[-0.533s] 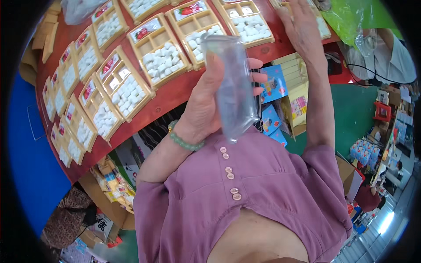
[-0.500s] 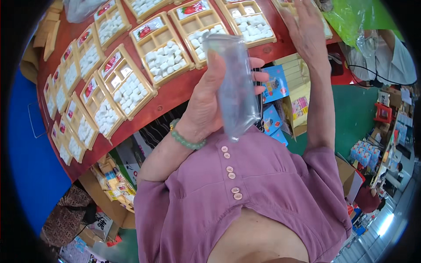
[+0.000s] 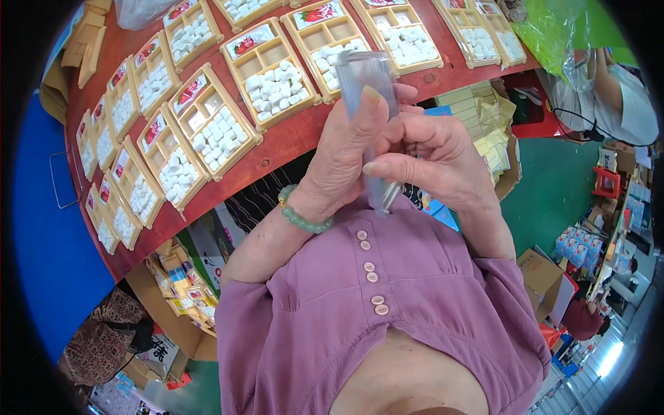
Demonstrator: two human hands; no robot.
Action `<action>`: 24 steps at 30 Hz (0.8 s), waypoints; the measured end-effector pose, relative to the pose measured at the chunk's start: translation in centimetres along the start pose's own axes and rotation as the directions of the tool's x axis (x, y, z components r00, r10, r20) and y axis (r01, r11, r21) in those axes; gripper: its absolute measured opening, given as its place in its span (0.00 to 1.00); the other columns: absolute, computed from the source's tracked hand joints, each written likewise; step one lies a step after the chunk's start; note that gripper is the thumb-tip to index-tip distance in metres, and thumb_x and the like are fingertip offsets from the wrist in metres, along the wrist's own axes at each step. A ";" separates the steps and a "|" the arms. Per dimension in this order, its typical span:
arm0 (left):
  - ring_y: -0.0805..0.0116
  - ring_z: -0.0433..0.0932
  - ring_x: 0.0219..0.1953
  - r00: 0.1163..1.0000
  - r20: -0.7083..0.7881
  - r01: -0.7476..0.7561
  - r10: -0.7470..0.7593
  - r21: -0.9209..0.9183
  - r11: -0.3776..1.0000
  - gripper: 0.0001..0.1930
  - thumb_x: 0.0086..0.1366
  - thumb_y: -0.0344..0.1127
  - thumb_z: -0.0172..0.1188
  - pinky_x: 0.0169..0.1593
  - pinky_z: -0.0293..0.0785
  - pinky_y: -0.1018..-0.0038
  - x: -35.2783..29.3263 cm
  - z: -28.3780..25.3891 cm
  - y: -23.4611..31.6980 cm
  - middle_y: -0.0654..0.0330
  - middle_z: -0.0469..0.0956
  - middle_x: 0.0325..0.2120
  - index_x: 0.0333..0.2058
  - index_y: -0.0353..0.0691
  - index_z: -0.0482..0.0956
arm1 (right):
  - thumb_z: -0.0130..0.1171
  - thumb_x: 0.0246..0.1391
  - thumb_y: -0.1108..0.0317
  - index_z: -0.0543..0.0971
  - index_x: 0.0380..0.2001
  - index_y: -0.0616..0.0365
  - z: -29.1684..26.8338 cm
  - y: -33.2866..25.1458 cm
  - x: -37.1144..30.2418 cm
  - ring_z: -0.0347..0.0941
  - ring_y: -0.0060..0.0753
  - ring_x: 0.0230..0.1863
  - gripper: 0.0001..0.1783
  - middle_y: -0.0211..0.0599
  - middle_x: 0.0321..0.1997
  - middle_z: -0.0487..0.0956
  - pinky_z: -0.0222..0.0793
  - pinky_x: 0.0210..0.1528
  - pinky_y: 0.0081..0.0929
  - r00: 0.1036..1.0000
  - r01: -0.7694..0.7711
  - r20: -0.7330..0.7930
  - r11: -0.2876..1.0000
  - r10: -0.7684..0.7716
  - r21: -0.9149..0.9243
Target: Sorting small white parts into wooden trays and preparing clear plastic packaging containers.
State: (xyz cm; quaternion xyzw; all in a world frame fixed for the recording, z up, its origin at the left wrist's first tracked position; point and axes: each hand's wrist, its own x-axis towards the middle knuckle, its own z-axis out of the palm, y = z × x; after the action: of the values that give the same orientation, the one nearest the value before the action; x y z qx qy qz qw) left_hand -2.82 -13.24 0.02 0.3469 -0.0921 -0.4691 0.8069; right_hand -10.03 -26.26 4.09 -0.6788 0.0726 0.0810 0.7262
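Observation:
A stack of clear plastic lids (image 3: 366, 72) stands nearly edge-on in front of my chest. My left hand (image 3: 342, 152) grips it from the left, thumb on the near face and fingers round the far side. From the right, my right hand (image 3: 446, 162) pinches the stack's edge with thumb and fingertips. How many lids there are cannot be made out. Just beyond the hands, a tan compartment tray (image 3: 271, 76) holds small white pieces and a packet with a strawberry picture. Another such tray (image 3: 328, 48) is partly behind the lids.
More filled trays (image 3: 214, 131) stand in rows on the red table (image 3: 266, 162). An open carton (image 3: 505, 173) with yellowish packs is below the table's right side. Another carton (image 3: 183, 315) of small packets sits lower left. Green plastic bags (image 3: 553, 41) lie at far right, beside a person in white (image 3: 626, 104).
My right hand has come back from the trays at the far right and now pinches the lids. The lids have turned from facing me to nearly edge-on.

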 end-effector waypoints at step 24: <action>0.71 0.76 0.41 0.999 0.028 -0.044 0.043 0.022 0.999 0.32 0.58 0.48 0.69 0.45 0.75 0.73 1.2 -0.3 0.0 0.57 0.74 0.39 0.52 0.33 0.67 | 0.55 0.54 0.78 0.80 0.32 0.66 -2.6 0.0 -0.6 0.74 0.13 0.28 0.06 0.31 0.29 0.80 0.72 0.30 0.12 0.999 -0.005 0.044 0.996 0.002 0.084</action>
State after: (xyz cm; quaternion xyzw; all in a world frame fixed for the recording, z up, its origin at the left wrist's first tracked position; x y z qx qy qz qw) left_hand -2.02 -14.09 -0.45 0.3474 -0.1159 -0.4549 0.8117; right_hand -10.63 -28.84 4.02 -0.6457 0.0612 0.0941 0.7553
